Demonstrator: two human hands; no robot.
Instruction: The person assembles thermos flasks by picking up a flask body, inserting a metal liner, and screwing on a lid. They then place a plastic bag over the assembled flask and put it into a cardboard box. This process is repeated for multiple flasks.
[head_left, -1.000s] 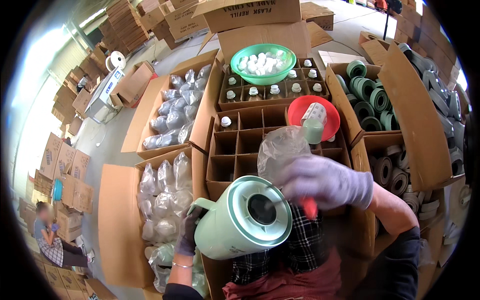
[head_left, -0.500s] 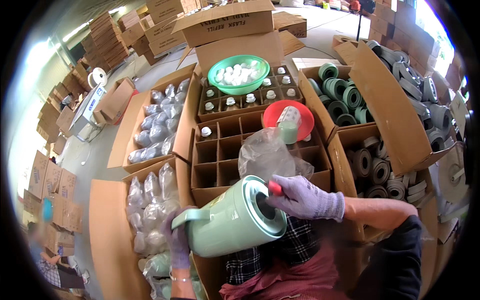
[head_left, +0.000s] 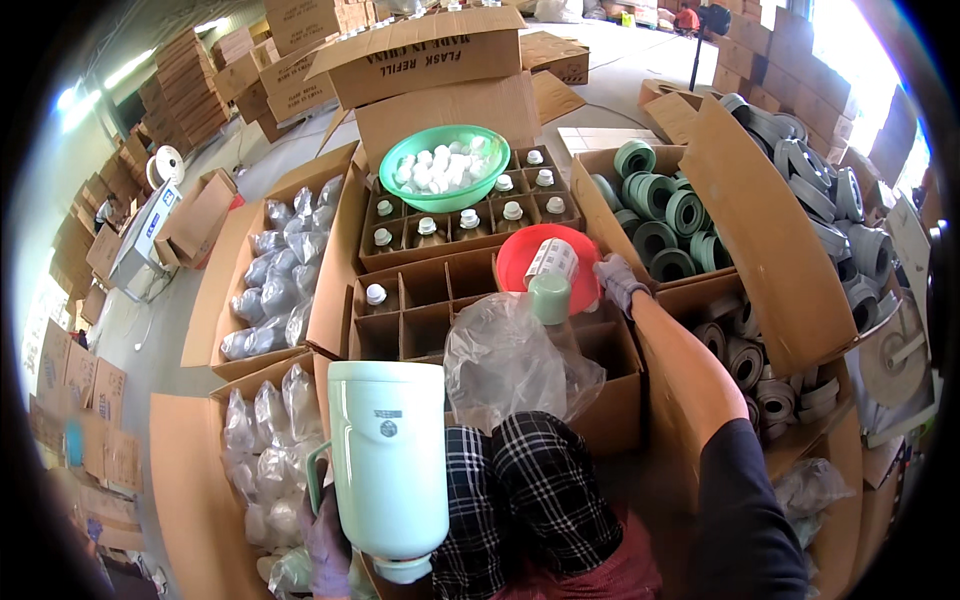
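Note:
My left hand (head_left: 328,545), in a pale purple glove, is closed on the handle side of a mint-green vacuum flask (head_left: 390,450). The flask hangs bottom up, its narrow end pointing down. My gloved right hand (head_left: 622,283) reaches forward to the right rim of a red plastic dish (head_left: 512,262), fingers curled; what they hold, if anything, is hidden. On the dish lie a pale green cup (head_left: 550,298) and a roll of printed labels (head_left: 553,260). Below the dish, a crumpled clear plastic bag (head_left: 500,350) drapes over a divided carton (head_left: 425,290), where a white-capped bottle (head_left: 376,295) stands.
Farther back, a green basin (head_left: 440,130) of white caps rests on a carton of capped bottles (head_left: 468,222). Cartons of plastic-wrapped refills (head_left: 285,265) stand left. At right, cartons hold green rings (head_left: 655,200) and grey rings (head_left: 770,360). Plaid-clad knees (head_left: 550,490) are close below.
The flask has swung left and turned from lying tilted to bottom up. My right hand has left its mouth and moved forward to the red dish; the red-handled thing it held no longer shows.

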